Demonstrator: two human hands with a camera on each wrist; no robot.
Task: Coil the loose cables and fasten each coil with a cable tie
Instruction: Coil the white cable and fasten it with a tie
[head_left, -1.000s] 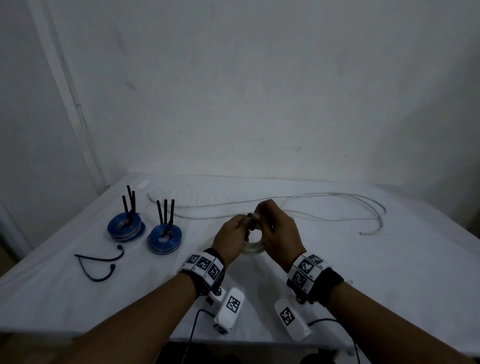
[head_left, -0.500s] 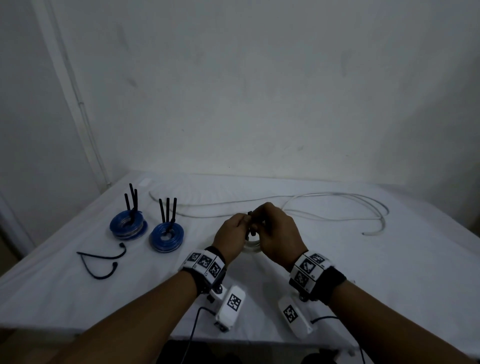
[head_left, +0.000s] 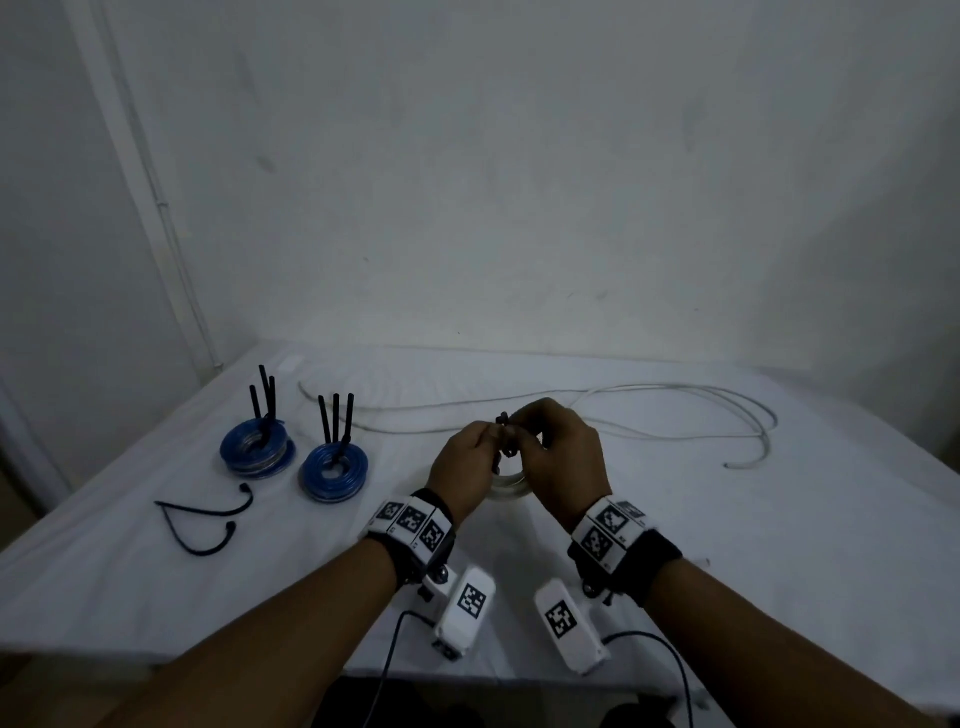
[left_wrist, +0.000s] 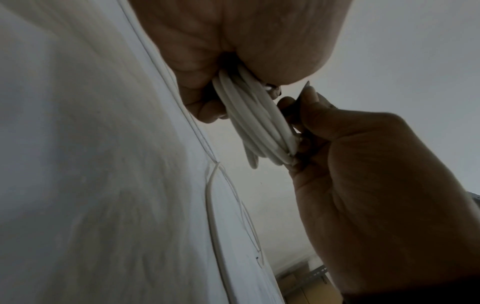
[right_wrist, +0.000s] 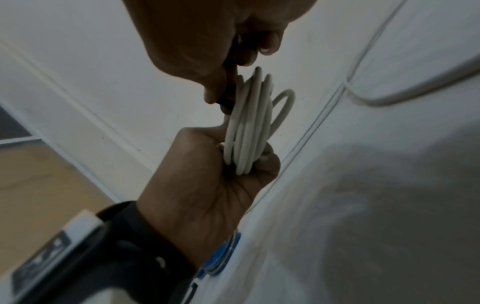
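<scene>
While your left hand (head_left: 470, 460) is clasping the small coil of white round cable (right_wrist: 248, 123), your right hand (head_left: 558, 457) is pinching the black cable tie (head_left: 503, 436); be cinching it squarely around every turn.

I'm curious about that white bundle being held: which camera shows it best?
The right wrist view: the white cable coil shows its separate loops, gripped by the left hand. The left wrist view shows it edge-on between both hands. In the head view, hands hide nearly all of it.
</scene>
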